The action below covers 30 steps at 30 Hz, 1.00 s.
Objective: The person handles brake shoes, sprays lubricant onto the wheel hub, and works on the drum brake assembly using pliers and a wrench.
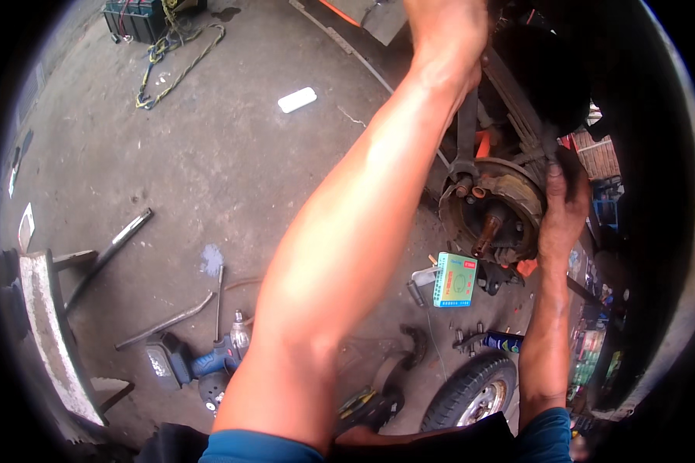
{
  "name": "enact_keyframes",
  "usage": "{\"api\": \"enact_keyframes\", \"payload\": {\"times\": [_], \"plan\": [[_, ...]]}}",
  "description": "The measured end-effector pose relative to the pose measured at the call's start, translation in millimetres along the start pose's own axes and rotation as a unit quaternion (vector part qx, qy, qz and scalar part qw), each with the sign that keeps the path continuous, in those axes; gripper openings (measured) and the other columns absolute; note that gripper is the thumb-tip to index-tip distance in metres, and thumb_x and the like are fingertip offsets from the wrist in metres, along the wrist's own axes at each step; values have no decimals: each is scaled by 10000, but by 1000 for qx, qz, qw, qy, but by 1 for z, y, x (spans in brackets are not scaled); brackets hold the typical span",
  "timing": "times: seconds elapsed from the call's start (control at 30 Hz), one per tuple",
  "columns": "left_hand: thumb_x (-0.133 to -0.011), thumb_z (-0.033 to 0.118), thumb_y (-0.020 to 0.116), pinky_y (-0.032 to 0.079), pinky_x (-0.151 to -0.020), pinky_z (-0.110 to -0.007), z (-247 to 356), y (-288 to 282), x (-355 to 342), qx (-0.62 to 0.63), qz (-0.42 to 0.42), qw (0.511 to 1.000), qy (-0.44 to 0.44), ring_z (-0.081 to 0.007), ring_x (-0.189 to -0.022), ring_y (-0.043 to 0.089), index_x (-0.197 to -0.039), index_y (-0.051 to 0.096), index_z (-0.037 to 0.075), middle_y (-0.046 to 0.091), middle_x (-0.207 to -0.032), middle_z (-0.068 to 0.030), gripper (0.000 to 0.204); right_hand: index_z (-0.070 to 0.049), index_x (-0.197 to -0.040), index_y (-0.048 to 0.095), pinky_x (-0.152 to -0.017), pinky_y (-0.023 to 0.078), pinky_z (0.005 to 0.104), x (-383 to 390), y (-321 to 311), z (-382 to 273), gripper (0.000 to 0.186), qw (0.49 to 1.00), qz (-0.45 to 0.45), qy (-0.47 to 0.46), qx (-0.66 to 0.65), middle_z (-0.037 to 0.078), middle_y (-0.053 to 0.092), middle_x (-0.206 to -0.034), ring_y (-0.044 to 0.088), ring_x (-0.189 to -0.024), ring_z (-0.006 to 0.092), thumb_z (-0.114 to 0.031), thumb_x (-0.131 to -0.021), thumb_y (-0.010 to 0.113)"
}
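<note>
At vehicle's wheel end: left hand [448,35] raised against underbody, fingers out of view, grip cannot be told. Right hand [561,202] closed on rim of brake backing plate [517,189], beside bare axle stub [488,230]. Green box [455,280], impact wrench [197,361], removed wheel [471,390] lie on concrete floor [208,154]. Risk: greasy grip slipping on plate edge, cutting fingers; loose bolts underfoot.

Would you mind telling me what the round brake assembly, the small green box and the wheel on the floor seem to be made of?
The brake assembly, under the right hand, looks like bare steel or cast iron: dull, rusty brown, greasy. The green box seems printed cardboard, with flat faces and sharp folded edges. The wheel appears to be a matte black rubber tyre with tread on a pale metal rim.
</note>
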<state>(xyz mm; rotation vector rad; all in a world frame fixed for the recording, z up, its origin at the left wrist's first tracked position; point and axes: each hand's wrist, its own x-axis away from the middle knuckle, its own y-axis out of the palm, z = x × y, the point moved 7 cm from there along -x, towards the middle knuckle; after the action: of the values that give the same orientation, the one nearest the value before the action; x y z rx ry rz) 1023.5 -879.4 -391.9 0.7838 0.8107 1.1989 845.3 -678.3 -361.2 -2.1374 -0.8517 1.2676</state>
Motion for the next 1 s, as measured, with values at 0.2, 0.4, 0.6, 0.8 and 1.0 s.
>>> {"api": "enact_keyframes", "payload": {"times": [0.2, 0.4, 0.6, 0.8, 1.0], "plan": [[-826, 302, 697, 357, -337, -244, 12, -41, 56, 118, 111, 986, 51, -106, -370, 408, -792, 512, 59, 470, -529, -27, 308, 42, -1192, 551, -988, 362, 380, 2, -10, 8, 532, 994, 40, -35, 91, 205, 560, -1182, 513, -1129, 303, -355, -853, 651], [-836, 297, 684, 325, -338, -239, 9, -47, 42, 65, 185, 980, 38, -104, -371, 381, -798, 504, 65, 441, -536, -13, 296, 40, -1210, 543, -996, 353, 393, 3, 2, 10, 592, 998, 23, -7, 63, 224, 549, -1190, 508, -1136, 315, -393, -826, 670], [-837, 278, 682, 295, -331, -240, 10, -20, 32, 46, 136, 988, 58, -103, -360, 388, -802, 516, 50, 446, -528, -15, 284, 50, -1250, 511, -1047, 294, 414, -3, -9, 21, 703, 997, 28, 19, 76, 250, 498, -1263, 451, -1201, 349, -462, -797, 676], [-829, 231, 657, 303, -332, -272, 1, -14, -1, 28, 124, 992, 7, -132, -358, 404, -756, 535, 39, 443, -529, -27, 239, 75, -1295, 456, -1085, 238, 424, -1, 0, 26, 827, 997, 29, 30, 68, 289, 425, -1332, 396, -1253, 382, -523, -769, 678], [-849, 295, 609, 269, -371, -257, 0, -38, 30, 58, 153, 986, -35, -98, -375, 323, -672, 465, 128, 384, -511, 22, 283, 77, -1233, 494, -1005, 348, 334, 0, -6, 25, 565, 989, 29, 1, 148, 190, 550, -1223, 504, -1136, 241, -320, -865, 655]]}}
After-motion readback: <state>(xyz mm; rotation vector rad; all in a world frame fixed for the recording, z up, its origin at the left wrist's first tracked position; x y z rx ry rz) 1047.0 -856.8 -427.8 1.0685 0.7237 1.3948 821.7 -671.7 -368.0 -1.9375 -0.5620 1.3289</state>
